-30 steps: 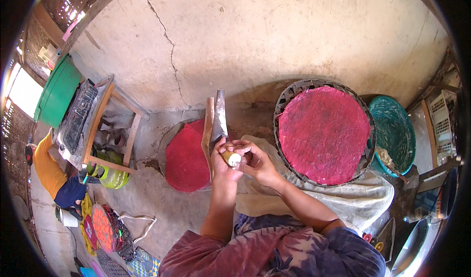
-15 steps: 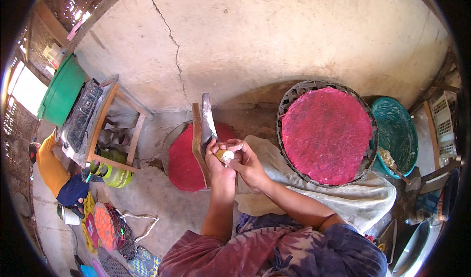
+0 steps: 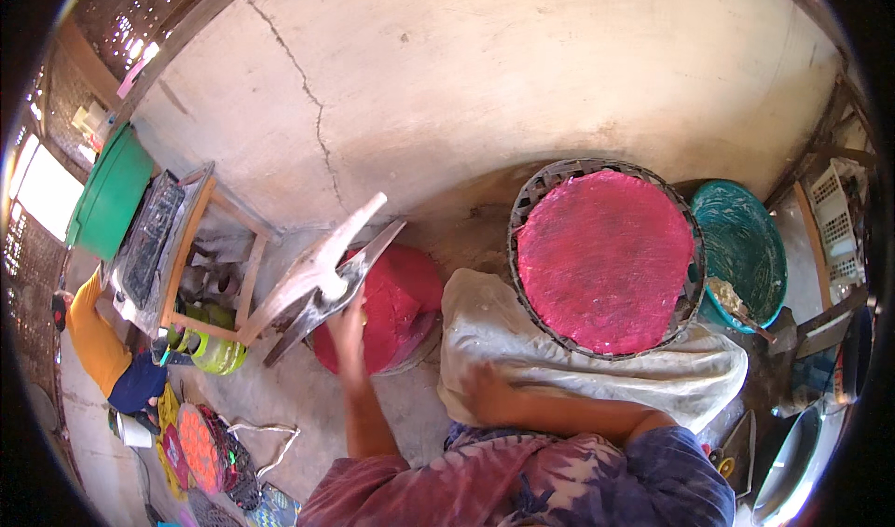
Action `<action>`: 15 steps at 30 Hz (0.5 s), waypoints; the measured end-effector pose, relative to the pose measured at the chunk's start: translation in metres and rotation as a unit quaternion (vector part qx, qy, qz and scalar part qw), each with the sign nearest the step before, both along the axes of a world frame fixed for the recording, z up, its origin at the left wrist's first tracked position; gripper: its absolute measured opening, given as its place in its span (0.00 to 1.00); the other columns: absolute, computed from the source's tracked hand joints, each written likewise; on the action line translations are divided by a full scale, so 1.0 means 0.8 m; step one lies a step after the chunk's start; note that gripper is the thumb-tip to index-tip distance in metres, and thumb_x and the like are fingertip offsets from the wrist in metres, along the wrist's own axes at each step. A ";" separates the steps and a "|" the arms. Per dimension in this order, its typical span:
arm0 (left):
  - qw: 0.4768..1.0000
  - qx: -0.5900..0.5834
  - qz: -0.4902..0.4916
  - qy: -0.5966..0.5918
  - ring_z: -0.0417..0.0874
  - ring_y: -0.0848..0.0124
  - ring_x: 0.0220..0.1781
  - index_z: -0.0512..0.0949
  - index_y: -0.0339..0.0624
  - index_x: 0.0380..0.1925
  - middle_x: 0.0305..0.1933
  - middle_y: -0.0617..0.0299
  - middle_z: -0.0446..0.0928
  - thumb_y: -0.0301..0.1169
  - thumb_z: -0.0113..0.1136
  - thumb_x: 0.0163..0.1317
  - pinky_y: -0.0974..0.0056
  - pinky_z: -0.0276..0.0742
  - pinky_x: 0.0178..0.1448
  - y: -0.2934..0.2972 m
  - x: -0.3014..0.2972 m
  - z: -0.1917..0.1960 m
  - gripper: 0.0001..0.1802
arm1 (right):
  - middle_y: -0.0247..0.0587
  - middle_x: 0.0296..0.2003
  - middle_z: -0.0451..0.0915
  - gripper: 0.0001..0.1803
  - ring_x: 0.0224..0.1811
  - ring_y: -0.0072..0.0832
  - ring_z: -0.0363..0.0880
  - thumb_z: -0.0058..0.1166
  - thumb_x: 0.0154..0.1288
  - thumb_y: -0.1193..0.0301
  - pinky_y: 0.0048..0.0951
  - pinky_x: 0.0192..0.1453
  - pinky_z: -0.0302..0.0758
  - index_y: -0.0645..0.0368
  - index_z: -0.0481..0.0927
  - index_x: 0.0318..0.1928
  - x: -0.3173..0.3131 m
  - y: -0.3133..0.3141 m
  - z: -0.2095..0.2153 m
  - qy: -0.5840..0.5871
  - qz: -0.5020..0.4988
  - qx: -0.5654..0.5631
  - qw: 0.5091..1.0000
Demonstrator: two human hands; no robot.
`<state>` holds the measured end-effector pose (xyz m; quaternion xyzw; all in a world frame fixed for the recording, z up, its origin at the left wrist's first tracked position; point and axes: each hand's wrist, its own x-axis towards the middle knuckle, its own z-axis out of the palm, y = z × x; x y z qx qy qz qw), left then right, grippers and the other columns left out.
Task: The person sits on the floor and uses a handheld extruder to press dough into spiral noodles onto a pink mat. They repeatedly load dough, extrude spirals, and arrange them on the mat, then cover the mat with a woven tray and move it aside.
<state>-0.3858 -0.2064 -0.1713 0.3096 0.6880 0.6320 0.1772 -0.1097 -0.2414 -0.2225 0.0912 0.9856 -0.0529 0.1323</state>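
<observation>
My left hand (image 3: 351, 326) is wrapped round a tool of two long crossing arms (image 3: 312, 270), one pale and one dark, tilted with their far ends up and to the right. A white lump (image 3: 333, 289) shows where the arms meet. Below the tool lies a round, creased pink cover (image 3: 410, 284), partly hidden by it. My right hand (image 3: 488, 392) is smeared by motion over a whitish cloth (image 3: 578, 364); its fingers cannot be made out.
Right of centre stands a woven basket (image 3: 692, 317) with a round pink top (image 3: 606, 261), beside a teal basin (image 3: 778, 275). A wooden stand (image 3: 214, 275) and green tub (image 3: 117, 191) are at left. A person in a yellow top (image 3: 98, 350) sits far left.
The tool has swung from upright to a slant, moving left and showing its crossing arms. My right hand has come away from my left and moved down over the cloth.
</observation>
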 end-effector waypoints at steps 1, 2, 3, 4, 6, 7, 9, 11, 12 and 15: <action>0.996 -0.051 0.008 0.076 0.81 0.71 0.43 0.77 0.36 0.53 0.46 0.60 0.83 0.30 0.69 0.60 0.67 0.75 0.50 -0.006 -0.011 0.003 0.21 | 0.57 0.64 0.69 0.23 0.66 0.56 0.67 0.45 0.67 0.66 0.60 0.69 0.60 0.55 0.77 0.61 0.013 -0.011 0.022 -0.092 0.072 -0.075 0.990; 0.978 -0.053 -0.011 0.202 0.80 0.64 0.55 0.76 0.34 0.54 0.53 0.55 0.80 0.29 0.68 0.60 0.60 0.72 0.62 -0.010 -0.018 0.009 0.22 | 0.56 0.64 0.70 0.23 0.66 0.54 0.68 0.49 0.67 0.65 0.57 0.69 0.62 0.57 0.77 0.61 0.029 0.002 0.049 0.002 0.126 -0.219 0.968; 0.952 -0.091 -0.071 0.283 0.75 0.61 0.62 0.77 0.36 0.54 0.58 0.54 0.78 0.30 0.67 0.61 0.57 0.66 0.69 -0.026 -0.018 0.018 0.21 | 0.55 0.64 0.71 0.23 0.66 0.51 0.69 0.52 0.66 0.65 0.53 0.69 0.63 0.59 0.77 0.60 0.048 0.028 0.080 0.076 0.178 -0.367 0.910; 0.930 -0.118 -0.140 0.317 0.75 0.62 0.62 0.77 0.38 0.54 0.58 0.55 0.78 0.30 0.66 0.61 0.56 0.65 0.69 -0.032 -0.014 0.029 0.22 | 0.55 0.64 0.71 0.25 0.67 0.49 0.69 0.56 0.65 0.63 0.51 0.69 0.64 0.60 0.76 0.60 0.069 0.044 0.115 0.171 0.129 -0.454 0.865; 0.866 -0.134 -0.340 0.341 0.76 0.62 0.61 0.76 0.42 0.56 0.57 0.56 0.78 0.32 0.66 0.60 0.58 0.67 0.68 -0.039 0.007 0.055 0.23 | 0.56 0.64 0.69 0.33 0.67 0.50 0.68 0.60 0.64 0.55 0.50 0.70 0.63 0.60 0.71 0.64 0.124 0.076 0.181 0.332 -0.001 -0.461 0.823; 0.840 -0.155 -0.423 0.302 0.76 0.62 0.60 0.75 0.41 0.58 0.57 0.55 0.78 0.31 0.69 0.57 0.58 0.67 0.67 -0.042 0.027 0.065 0.28 | 0.58 0.65 0.67 0.39 0.67 0.52 0.67 0.60 0.64 0.50 0.50 0.71 0.62 0.59 0.67 0.68 0.150 0.089 0.204 0.368 -0.087 -0.360 0.853; 0.806 -0.152 -0.518 0.244 0.76 0.62 0.61 0.74 0.38 0.59 0.59 0.55 0.76 0.30 0.72 0.54 0.59 0.67 0.68 -0.042 0.080 0.075 0.32 | 0.61 0.66 0.65 0.49 0.68 0.52 0.66 0.60 0.61 0.44 0.49 0.72 0.61 0.59 0.57 0.72 0.165 0.099 0.213 0.261 -0.146 -0.445 0.844; 0.780 -0.080 -0.602 0.149 0.75 0.62 0.62 0.73 0.36 0.60 0.61 0.54 0.75 0.30 0.74 0.52 0.58 0.66 0.69 -0.036 0.123 0.086 0.34 | 0.63 0.68 0.61 0.63 0.68 0.51 0.65 0.60 0.55 0.35 0.47 0.72 0.61 0.62 0.43 0.75 0.170 0.097 0.193 0.123 -0.115 -0.612 0.773; 0.753 -0.158 -0.631 0.097 0.74 0.62 0.63 0.70 0.36 0.62 0.63 0.54 0.74 0.30 0.73 0.52 0.58 0.66 0.69 -0.033 0.135 0.095 0.36 | 0.60 0.66 0.64 0.62 0.66 0.48 0.67 0.61 0.55 0.36 0.45 0.70 0.63 0.64 0.46 0.74 0.171 0.085 0.175 0.091 -0.135 -0.686 0.709; 0.694 -0.113 -0.703 0.104 0.68 0.59 0.69 0.68 0.36 0.63 0.68 0.49 0.67 0.34 0.76 0.51 0.57 0.63 0.72 -0.005 0.168 0.115 0.40 | 0.54 0.60 0.72 0.54 0.59 0.39 0.74 0.63 0.57 0.42 0.38 0.65 0.68 0.67 0.57 0.71 0.213 0.056 0.131 0.085 -0.167 -0.846 0.500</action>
